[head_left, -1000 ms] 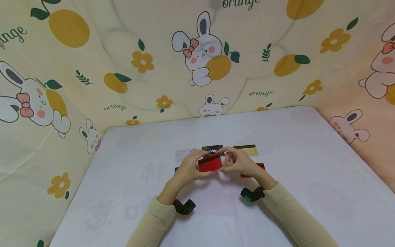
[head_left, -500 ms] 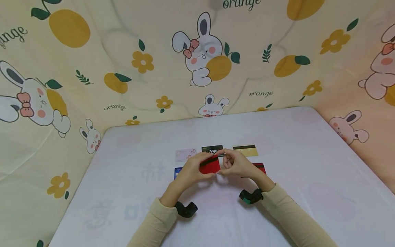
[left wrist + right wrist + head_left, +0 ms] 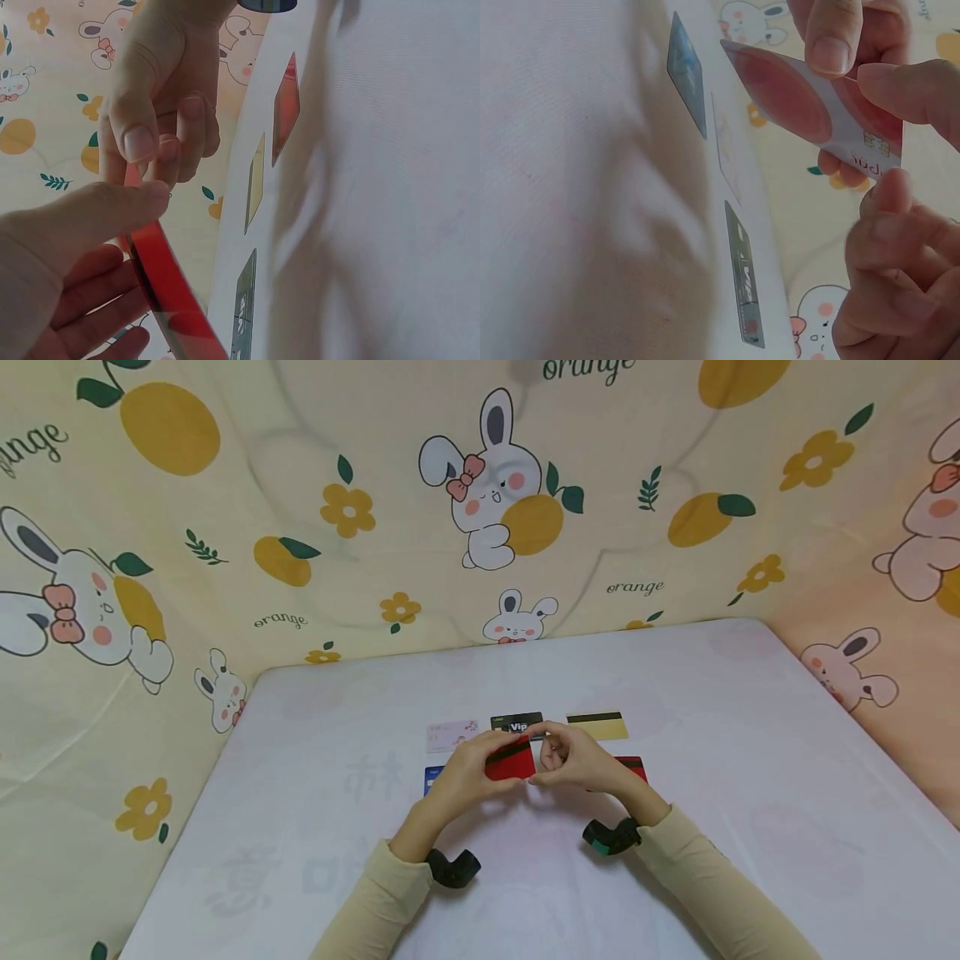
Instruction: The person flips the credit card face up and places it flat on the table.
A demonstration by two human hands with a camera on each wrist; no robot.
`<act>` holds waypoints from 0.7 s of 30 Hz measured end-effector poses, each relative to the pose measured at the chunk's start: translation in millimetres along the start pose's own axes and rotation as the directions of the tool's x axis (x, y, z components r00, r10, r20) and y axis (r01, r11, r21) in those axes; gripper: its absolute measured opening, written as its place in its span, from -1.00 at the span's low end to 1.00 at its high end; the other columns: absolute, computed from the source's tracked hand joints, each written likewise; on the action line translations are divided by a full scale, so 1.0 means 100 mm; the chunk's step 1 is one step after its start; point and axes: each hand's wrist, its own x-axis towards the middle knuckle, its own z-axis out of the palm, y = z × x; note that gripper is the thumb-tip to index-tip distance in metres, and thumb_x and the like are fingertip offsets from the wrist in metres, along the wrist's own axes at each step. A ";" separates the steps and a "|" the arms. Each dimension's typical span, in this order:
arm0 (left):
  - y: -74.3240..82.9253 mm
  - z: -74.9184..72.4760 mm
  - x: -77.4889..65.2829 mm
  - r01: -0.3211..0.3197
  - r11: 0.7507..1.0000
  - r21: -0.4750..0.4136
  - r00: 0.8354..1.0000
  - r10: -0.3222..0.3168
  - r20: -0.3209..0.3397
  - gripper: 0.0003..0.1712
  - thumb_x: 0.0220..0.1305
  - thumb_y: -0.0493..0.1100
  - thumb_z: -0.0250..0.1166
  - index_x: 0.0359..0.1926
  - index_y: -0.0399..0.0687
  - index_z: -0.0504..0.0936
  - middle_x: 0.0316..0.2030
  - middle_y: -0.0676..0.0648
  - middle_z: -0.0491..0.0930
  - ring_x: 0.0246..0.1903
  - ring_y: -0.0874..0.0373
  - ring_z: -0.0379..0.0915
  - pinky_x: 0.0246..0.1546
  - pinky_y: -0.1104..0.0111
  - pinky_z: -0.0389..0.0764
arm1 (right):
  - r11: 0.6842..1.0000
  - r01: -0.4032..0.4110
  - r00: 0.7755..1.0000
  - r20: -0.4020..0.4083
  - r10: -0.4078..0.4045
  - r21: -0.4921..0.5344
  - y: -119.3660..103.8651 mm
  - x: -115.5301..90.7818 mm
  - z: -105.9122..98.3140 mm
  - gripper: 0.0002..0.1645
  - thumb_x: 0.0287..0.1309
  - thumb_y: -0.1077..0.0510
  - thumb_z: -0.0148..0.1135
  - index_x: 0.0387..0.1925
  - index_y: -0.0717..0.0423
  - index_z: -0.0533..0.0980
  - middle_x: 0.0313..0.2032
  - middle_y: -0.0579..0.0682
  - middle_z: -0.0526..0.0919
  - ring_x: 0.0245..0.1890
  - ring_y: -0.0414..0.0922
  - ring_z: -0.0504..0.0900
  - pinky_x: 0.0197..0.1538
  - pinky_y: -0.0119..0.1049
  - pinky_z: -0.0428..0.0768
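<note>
Your left hand (image 3: 467, 772) pinches a red card (image 3: 512, 762) at its left end, with the thumb along the lower edge and the fingers along the upper one. Your right hand (image 3: 581, 762) pinches the same card at its right end, thumb at the lower corner and index finger at the upper, while its remaining fingers curl in toward the palm. The thumbs come close together in both wrist views. You have the card raised and tilted above the white surface (image 3: 697, 693), apart from it. The side facing the head camera is red with a dark stripe; the right wrist view shows you the other side, pale with large red round shapes, a gold chip (image 3: 877, 144) and partly covered lettering.

Just beyond your hands lie a pale pink card (image 3: 452, 737), a black card (image 3: 516, 723) lettered "Vip" and a gold card (image 3: 597, 727) with a dark stripe, in a row from left to right. The black one is partly hidden from the head camera. Nearer you, a blue card (image 3: 432, 776) shows partly from behind your left hand, and a second red card (image 3: 633, 767) shows partly from behind your right. You wear a dark device on each wrist, beside pale sleeves. A cloth (image 3: 360, 577) printed with rabbits and oranges stands behind the surface.
</note>
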 end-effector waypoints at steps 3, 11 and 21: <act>-0.01 0.00 0.00 0.005 1.000 -0.003 1.000 -0.005 0.004 -0.35 0.06 -0.24 0.44 0.22 -0.18 0.49 0.15 -0.18 0.56 0.09 -0.02 0.50 0.03 0.16 0.63 | 1.000 -0.001 1.000 0.013 0.001 0.005 0.00 0.00 -0.01 -0.33 -0.10 0.36 0.42 0.11 0.34 0.38 -0.57 -0.08 0.45 -0.62 -0.37 0.37 -0.49 -0.49 0.41; 0.00 -0.01 0.03 -0.005 1.000 -0.017 1.000 0.005 -0.003 -0.35 0.06 -0.24 0.45 0.22 -0.17 0.50 0.16 -0.18 0.56 0.11 -0.04 0.50 0.05 0.15 0.62 | 0.999 0.000 0.999 0.041 -0.002 0.044 0.03 0.00 -0.03 -0.27 -0.08 0.35 0.42 0.16 0.34 0.34 -0.55 -0.11 0.48 -0.58 -0.34 0.44 -0.45 -0.45 0.47; -0.04 -0.03 0.04 0.014 0.986 -0.165 0.999 -0.022 -0.044 -0.37 0.03 -0.23 0.47 0.17 -0.17 0.54 0.14 -0.17 0.58 0.15 -0.06 0.50 0.12 0.07 0.57 | 0.998 -0.045 0.999 0.023 0.045 0.036 0.05 0.00 -0.05 -0.26 -0.05 0.32 0.42 0.19 0.35 0.33 -0.38 0.22 0.56 -0.41 -0.32 0.53 -0.36 -0.46 0.51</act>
